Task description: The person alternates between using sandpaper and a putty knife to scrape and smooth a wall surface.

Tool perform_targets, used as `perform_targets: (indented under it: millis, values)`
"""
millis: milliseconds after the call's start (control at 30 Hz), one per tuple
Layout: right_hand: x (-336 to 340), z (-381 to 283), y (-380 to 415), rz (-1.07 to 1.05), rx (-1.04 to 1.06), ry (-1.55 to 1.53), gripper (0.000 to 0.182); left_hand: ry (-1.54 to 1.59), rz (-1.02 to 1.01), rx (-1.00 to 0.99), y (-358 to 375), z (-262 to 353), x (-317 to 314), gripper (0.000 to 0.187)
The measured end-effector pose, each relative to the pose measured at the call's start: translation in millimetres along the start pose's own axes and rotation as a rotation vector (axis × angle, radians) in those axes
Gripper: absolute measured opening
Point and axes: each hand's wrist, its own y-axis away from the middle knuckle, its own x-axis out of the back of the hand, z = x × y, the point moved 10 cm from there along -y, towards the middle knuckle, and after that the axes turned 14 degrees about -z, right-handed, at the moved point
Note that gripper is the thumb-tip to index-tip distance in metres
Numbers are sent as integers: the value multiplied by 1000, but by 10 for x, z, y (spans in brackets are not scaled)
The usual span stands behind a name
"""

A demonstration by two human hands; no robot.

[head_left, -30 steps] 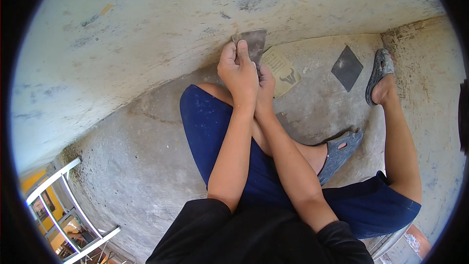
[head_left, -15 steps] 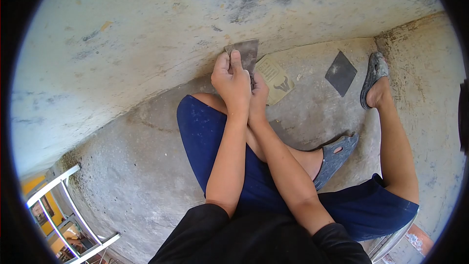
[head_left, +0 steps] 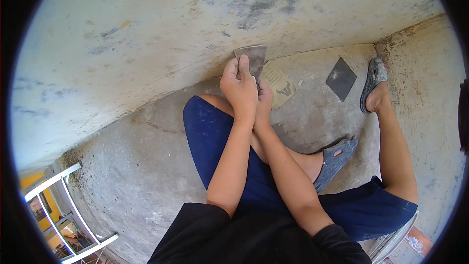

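Note:
A grey, dusty sheet (head_left: 254, 58) with a slightly curved top edge is held up at the foot of the pale, stained wall (head_left: 161, 34). My left hand (head_left: 240, 85) is closed on its left side, with the thumb lying over its face. Close beside it, my right hand (head_left: 264, 95) has its fingers curled at the sheet's lower end, partly hidden behind the left hand. Just right of my hands, a yellowish printed paper (head_left: 279, 85) lies on the concrete floor.
A dark diamond-shaped sheet (head_left: 341, 79) lies on the floor to the right. My feet wear grey clogs (head_left: 337, 159), one near the corner of the walls. At the lower left stands a white metal frame (head_left: 73, 210).
Both hands and the sheet sit slightly further right in the view. The sheet's top edge looks more curved, and the camera view has shifted a little.

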Motion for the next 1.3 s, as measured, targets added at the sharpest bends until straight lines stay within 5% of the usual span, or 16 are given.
perform_targets:
  millis: [667,933,1000,1167,1300]
  values:
    - [0,-137,-81,43,25,-55,30,181,-35,36,-48,250,-61,32]
    - [26,-666,-312,35,197,52,28,115,-17,-216,-136,984,-109,36]
    - [48,-806,-319,36,272,84,27,114,-15,-168,-91,826,-118,36]
    - [197,-37,51,56,-12,33,21,18,-16,34,61,29,-93,36]
    - [163,118,77,5,6,40,20,-69,-3,66,60,-241,-4,32]
